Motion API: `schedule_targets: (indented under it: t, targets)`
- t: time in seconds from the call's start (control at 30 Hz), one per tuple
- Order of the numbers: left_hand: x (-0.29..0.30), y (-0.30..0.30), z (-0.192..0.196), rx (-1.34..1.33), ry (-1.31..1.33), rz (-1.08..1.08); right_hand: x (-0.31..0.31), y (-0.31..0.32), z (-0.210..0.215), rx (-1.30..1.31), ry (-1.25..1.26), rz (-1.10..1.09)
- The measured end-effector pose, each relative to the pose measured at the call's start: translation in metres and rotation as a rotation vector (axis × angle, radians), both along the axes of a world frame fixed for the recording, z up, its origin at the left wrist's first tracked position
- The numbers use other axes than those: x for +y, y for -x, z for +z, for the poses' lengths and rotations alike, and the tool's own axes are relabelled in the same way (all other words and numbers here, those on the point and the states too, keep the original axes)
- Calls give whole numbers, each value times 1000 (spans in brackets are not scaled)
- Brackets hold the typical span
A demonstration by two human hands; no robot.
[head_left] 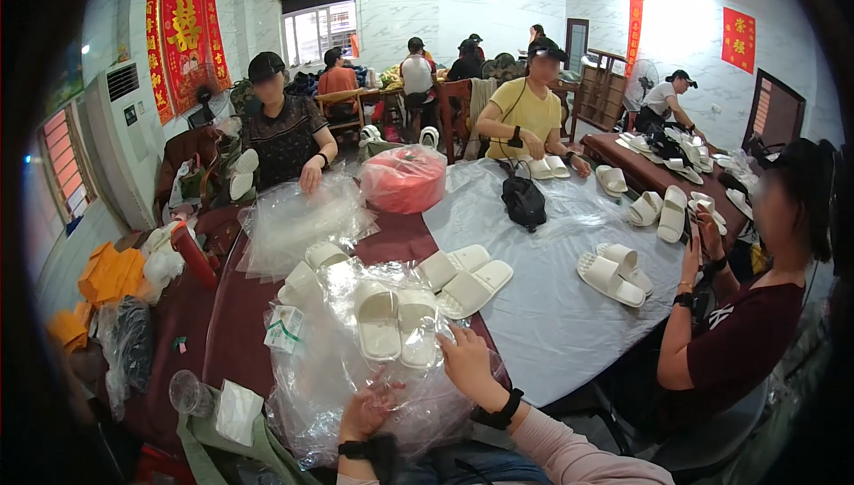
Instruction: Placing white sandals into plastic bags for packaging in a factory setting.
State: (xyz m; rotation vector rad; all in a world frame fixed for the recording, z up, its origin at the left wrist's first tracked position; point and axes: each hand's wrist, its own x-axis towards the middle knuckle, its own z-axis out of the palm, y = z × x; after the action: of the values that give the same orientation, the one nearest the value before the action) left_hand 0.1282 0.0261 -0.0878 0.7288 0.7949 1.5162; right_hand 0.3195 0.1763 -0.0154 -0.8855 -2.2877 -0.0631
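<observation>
A pair of cream slippers [398, 329] lies side by side in front of me, on and partly under a large clear plastic bag [311, 396]. My left hand [372, 403] is at the bag's near side, its fingers bent and blurred by the film, seemingly gripping it. To the right, my right hand [471, 365] has its fingers apart, fingertips at the edge of the right slipper and the film. Just beyond lies another pair of cream slippers [467, 278]; more cream slippers [311, 271] sit to the left, by a small white-and-green packet [284, 328].
Across the table, a person handles clear bags [307, 218] beside a red bundle [403, 180] in plastic. Another person in yellow touches slippers near a black bag [523, 200]. At right sits a person near slippers [614, 274]. A plastic cup [189, 392] and tissue pack [238, 412] are lower left.
</observation>
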Motion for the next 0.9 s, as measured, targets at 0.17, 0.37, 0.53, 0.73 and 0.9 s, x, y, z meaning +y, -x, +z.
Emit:
schedule_targets:
  t: [0.17,0.37,0.53,0.73,0.9]
  targets:
    - [-4,-14,20,87,-21,11,2,2,3,288,376,40]
    - [3,-2,-1,-440,137,-4,-11,29,-12,419,465,288]
    - [4,11,-28,-200,221,-1,-29,52,-13,410,550,335]
    - [-1,2,-22,-173,307,105,-49,55,-14,218,521,415]
    - [-2,14,-28,-162,331,39,-67,59,-10,153,463,508]
